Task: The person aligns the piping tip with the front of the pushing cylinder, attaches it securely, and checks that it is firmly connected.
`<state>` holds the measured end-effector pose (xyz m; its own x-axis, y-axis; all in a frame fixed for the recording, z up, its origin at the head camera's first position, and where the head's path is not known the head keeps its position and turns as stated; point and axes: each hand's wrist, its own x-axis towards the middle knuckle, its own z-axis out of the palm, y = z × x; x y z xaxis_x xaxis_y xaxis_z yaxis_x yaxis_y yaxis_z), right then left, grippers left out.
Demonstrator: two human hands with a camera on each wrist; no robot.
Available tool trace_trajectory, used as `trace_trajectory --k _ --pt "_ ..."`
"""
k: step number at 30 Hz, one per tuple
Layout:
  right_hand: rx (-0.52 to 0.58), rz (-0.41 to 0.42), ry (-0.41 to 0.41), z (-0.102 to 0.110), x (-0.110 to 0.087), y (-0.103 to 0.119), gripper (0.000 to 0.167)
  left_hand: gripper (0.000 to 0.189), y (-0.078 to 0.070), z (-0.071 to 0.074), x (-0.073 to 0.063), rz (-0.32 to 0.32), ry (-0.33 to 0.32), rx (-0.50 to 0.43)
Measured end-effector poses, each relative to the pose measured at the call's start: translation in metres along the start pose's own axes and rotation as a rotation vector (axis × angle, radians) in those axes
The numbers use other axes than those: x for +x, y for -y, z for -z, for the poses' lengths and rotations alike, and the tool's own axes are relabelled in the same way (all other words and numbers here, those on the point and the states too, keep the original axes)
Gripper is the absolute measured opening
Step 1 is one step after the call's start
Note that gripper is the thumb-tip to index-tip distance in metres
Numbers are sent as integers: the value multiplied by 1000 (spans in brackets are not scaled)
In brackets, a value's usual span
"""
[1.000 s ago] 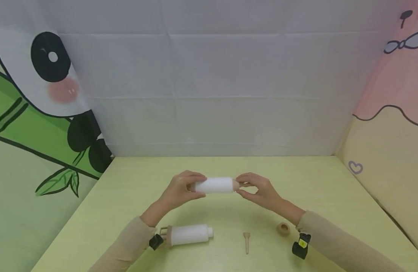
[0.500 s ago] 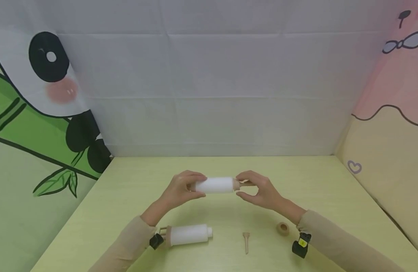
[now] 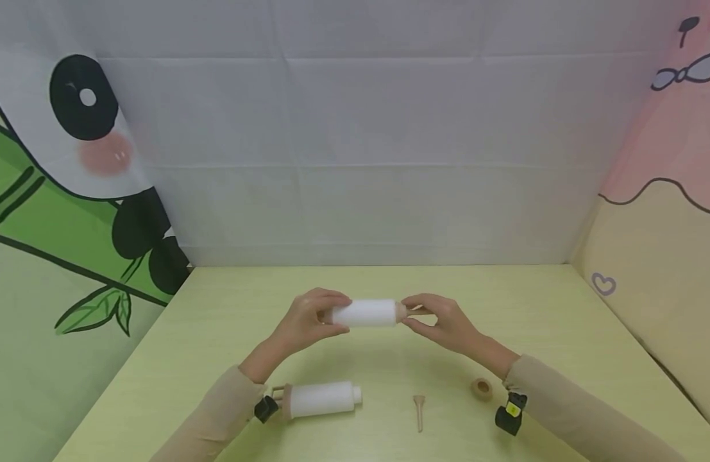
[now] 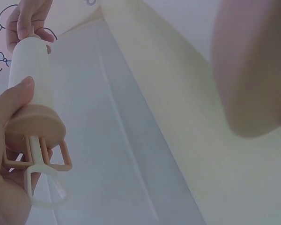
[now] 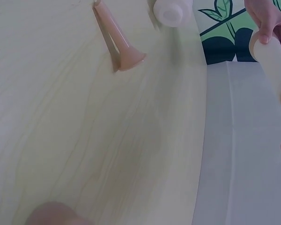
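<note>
A white icing syringe (image 3: 369,313) with tan end caps is held level above the table. My left hand (image 3: 308,321) grips its handle end, thumb along the barrel. The left wrist view shows its tan collar (image 4: 35,124), two side grips and the pale plunger ring (image 4: 47,187). At the other end, my right hand (image 3: 441,321) pinches the tan cap (image 3: 401,312), with a slim nozzle (image 3: 419,312) sticking out between finger and thumb. The right wrist view catches the syringe (image 5: 274,61) only at its edge, with little of the right hand.
On the table (image 3: 245,289), a second white syringe (image 3: 322,398) lies on its side by the left forearm. A loose tan nozzle (image 3: 419,412) lies right of it. A tan ring-shaped cap (image 3: 481,389) sits near the right wrist. Printed cloth walls surround the table.
The right thumb and fingers have shifted slightly at the cap, the thumb moving up and in. My left hand and the syringe hold almost the same place.
</note>
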<state>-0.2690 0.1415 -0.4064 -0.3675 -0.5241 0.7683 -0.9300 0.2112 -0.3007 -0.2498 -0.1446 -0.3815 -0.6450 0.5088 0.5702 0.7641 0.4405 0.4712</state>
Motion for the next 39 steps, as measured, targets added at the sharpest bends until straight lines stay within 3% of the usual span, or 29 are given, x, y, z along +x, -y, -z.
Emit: trace_trajectory --k 5,14,27,33,39 --pt "-48 -44 7 1 -6 -5 38 40 2 -1 0 4 4 4" --pt "-13 27 -13 0 -6 -5 27 40 1 -2 1 -5 1 -3" --pt "-55 -1 9 2 -4 -4 36 42 2 0 0 -31 -5 14" --pt "-16 43 13 0 -2 -2 27 42 3 0 -1 -42 -8 26" --pt "-57 40 8 -1 -4 -4 28 42 3 1 -2 -51 -12 20"
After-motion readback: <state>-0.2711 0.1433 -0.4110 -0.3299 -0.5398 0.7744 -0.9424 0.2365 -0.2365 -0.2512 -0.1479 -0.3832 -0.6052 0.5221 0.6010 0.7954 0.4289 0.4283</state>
